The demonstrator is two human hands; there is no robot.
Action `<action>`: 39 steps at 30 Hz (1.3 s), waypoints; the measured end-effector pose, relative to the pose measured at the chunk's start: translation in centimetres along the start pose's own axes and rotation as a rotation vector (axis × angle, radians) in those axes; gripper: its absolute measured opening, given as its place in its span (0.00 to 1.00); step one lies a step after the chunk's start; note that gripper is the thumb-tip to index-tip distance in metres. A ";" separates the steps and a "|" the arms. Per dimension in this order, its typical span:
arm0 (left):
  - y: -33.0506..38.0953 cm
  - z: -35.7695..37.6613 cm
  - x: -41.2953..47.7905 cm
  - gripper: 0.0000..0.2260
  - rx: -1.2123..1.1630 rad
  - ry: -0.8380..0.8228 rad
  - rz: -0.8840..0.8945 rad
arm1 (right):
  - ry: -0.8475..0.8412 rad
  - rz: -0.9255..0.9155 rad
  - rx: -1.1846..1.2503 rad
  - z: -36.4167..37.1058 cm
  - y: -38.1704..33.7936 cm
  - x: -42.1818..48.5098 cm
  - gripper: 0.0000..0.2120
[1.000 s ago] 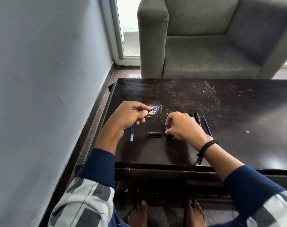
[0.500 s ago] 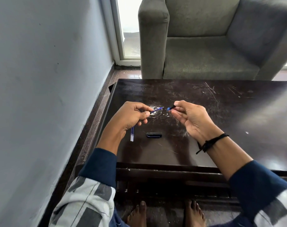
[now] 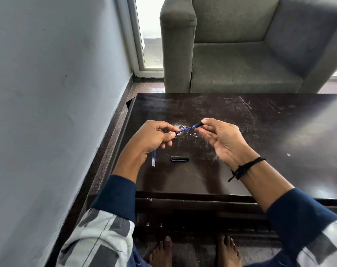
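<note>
Two hands meet in the air over the scratched dark counter (image 3: 260, 132), near its left side. The left hand (image 3: 154, 139) pinches a thin blue pen refill (image 3: 184, 130) between thumb and forefinger, its free end slanting up and to the right. The right hand (image 3: 223, 141) pinches a short dark tip piece (image 3: 198, 124) at its fingertips, right at the refill's end; whether the refill has entered it cannot be told. The likeliest trouble is a missed line-up: if the tip piece comes on at an angle, the slender refill may bow or jam rather than slide in. The piece is small and held only by its end, so a push could also flick it out of the pinch and onto the counter. Both forearms come in from the near edge with the wrists raised. The left fingers are curled under, and the right palm is turned up with its lower fingers loosely spread. A black pen cap (image 3: 179, 158) lies on the counter below the hands, and two clear tubes (image 3: 153, 159) lie just beside the left wrist.
</note>
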State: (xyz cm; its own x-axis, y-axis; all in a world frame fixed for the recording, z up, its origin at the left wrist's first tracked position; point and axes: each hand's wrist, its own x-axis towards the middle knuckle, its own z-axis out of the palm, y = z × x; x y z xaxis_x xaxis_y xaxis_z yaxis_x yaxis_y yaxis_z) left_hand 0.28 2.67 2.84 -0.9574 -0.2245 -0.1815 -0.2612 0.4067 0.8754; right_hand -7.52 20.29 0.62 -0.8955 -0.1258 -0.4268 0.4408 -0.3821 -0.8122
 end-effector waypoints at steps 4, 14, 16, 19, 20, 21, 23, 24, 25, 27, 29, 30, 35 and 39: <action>-0.2 0.0 0.2 0.10 -0.013 -0.006 0.002 | -0.017 0.009 -0.011 0.1 0.1 0.0 0.04; -0.6 0.0 0.5 0.09 -0.013 -0.017 0.004 | -0.076 0.036 -0.033 0.0 0.1 -0.3 0.06; -0.7 -0.1 0.5 0.09 -0.007 -0.008 0.015 | -0.089 0.039 -0.053 0.0 0.1 -0.4 0.07; -0.8 0.0 0.6 0.09 -0.012 -0.011 0.021 | -0.128 0.048 -0.099 0.1 0.1 -0.6 0.06; -0.8 0.0 0.6 0.09 -0.016 -0.016 0.019 | -0.145 0.053 -0.116 0.2 0.2 -0.7 0.06; -0.8 0.1 0.6 0.09 -0.019 -0.020 0.019 | -0.160 0.056 -0.131 0.2 0.2 -0.9 0.06; -0.8 0.2 0.7 0.09 -0.024 -0.024 0.019 | -0.180 0.057 -0.155 0.3 0.3 -1.0 0.06; -0.9 0.2 0.7 0.09 -0.028 -0.023 0.018 | -0.186 0.054 -0.165 0.3 0.3 -1.0 0.05; -0.9 0.2 0.8 0.10 -0.031 -0.020 0.019 | -0.191 0.050 -0.177 0.3 0.3 -1.0 0.05; -0.9 0.1 0.8 0.10 -0.024 -0.018 0.024 | -0.201 0.039 -0.215 0.3 0.4 -0.9 0.05; -0.9 0.1 0.8 0.09 -0.011 -0.021 0.031 | -0.212 0.028 -0.262 0.2 0.4 -0.9 0.08; -0.9 0.1 0.8 0.09 -0.008 -0.021 0.032 | -0.214 0.023 -0.282 0.2 0.4 -0.9 0.10; -1.0 0.0 0.8 0.10 -0.011 -0.026 0.027 | -0.224 0.008 -0.338 0.3 0.4 -1.0 0.13; -0.9 0.1 0.7 0.10 -0.008 -0.029 0.022 | -0.207 -0.032 -0.397 0.3 0.5 -1.1 0.09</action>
State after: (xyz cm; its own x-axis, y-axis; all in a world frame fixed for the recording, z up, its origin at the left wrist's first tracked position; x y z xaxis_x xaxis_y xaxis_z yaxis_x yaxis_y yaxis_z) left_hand -0.16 2.17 1.87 -0.9660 -0.1902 -0.1750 -0.2394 0.4040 0.8829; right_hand -6.29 19.94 0.80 -0.8845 -0.3158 -0.3435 0.3660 -0.0129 -0.9305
